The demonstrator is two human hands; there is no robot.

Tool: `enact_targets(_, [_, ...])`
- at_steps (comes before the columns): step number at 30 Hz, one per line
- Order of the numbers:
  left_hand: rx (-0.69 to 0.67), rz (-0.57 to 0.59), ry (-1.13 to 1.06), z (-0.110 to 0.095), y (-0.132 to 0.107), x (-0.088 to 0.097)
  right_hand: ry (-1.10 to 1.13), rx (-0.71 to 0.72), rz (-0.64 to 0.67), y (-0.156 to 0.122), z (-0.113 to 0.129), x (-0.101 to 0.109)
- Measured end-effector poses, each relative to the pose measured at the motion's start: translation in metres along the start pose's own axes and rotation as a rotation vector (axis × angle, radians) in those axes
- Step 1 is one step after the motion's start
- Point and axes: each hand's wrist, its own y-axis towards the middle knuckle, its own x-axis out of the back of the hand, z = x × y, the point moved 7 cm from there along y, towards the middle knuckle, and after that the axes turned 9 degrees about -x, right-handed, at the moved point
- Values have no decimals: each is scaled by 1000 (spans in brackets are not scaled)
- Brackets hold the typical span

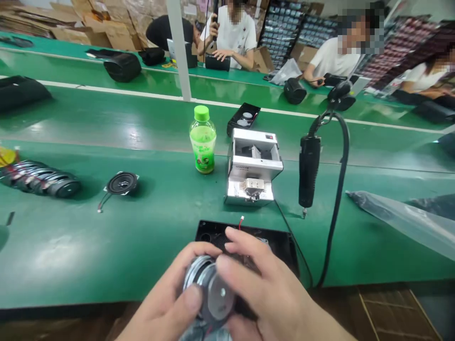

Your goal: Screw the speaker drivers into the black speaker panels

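My left hand (167,300) and my right hand (270,289) both grip a round speaker driver (211,291) with a silver magnet back, held just above the near table edge. My fingers wrap its rim. Under and behind it lies a black speaker panel (280,244) with a short red-and-white wire (241,221) poking up from it. Part of the panel is hidden by my hands.
A screw feeder box (253,166), a green bottle (202,139) and a hanging electric screwdriver (308,170) stand beyond the panel. A loose speaker (122,183) and a stack of speakers (42,179) lie left. A plastic bag (401,218) lies right. People work across the green bench.
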Motion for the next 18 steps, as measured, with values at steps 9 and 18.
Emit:
enact_targets(9, [-318,48,482,-24,9,20,199,-25,-47,-2,-7,3])
enact_targets(18, [-650,216,1354,-59,27,-8,174,-225,-428,-14,-31,73])
